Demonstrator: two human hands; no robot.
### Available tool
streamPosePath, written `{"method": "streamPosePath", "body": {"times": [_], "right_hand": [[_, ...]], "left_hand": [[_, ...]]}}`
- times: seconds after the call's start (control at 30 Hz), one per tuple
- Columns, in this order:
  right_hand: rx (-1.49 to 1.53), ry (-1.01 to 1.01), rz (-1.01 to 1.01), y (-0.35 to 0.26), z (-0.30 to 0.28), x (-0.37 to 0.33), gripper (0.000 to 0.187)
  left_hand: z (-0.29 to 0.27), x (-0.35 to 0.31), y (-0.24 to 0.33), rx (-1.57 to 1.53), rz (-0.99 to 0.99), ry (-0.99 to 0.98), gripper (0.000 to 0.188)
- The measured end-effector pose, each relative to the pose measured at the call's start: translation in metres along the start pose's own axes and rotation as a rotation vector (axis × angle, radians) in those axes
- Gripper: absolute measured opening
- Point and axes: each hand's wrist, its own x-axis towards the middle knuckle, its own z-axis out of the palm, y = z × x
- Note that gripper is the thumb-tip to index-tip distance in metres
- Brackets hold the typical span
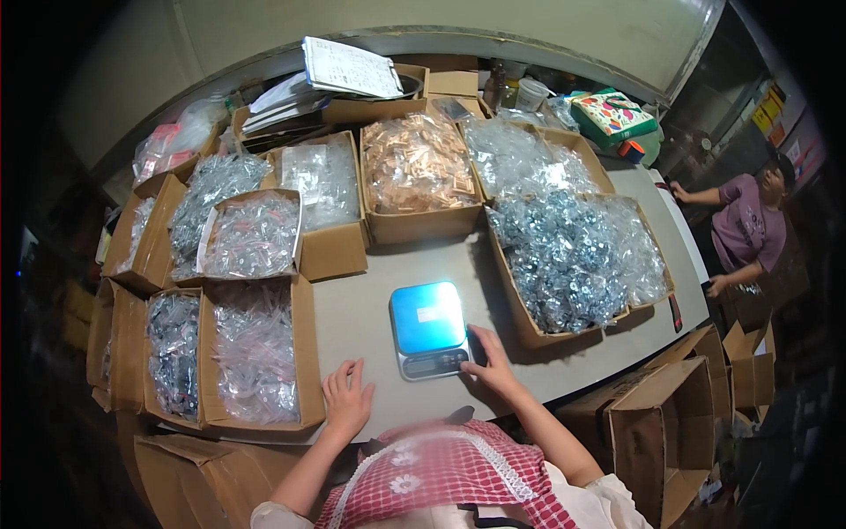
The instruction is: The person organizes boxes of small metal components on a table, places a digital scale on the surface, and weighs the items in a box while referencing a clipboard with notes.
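A digital scale with a shiny blue platform and a grey button panel stands on the table in front of me. Nothing but a small pale label shows on its platform. My right hand is at its lower right corner, thumb at the button panel and the other fingers apart, holding nothing. Flat on the tabletop rests my left hand, fingers spread and empty. It lies close to a cardboard box of small clear bags with reddish marks.
Around the table stand boxes of bagged metal parts, copper-coloured pieces and clear bags. A clipboard tops papers at the back. Cardboard cartons stand right of me. A person is beyond the table's right end.
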Motion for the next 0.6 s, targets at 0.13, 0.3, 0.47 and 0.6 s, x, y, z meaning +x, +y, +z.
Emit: {"method": "streamPosePath", "body": {"times": [0.13, 0.3, 0.47, 0.6], "right_hand": [[-0.14, 0.024, -0.063, 0.009, -0.016, -0.03, 0.057], [-0.297, 0.119, -0.081, -0.005, -0.004, -0.026, 0.046], [-0.305, 0.25, 0.01, -0.013, -0.002, -0.004, 0.023], [-0.444, 0.319, 0.045, 0.007, 0.006, -0.001, 0.021]], "left_hand": [[0.0, -0.002, -0.003, -0.001, -0.006, -0.02, 0.056], [-0.001, -0.001, -0.002, 0.004, 0.01, -0.056, 0.057], [0.0, 0.008, 0.003, 0.019, 0.022, -0.052, 0.057], [0.0, 0.016, 0.004, -0.051, -0.042, -0.101, 0.056]]}}
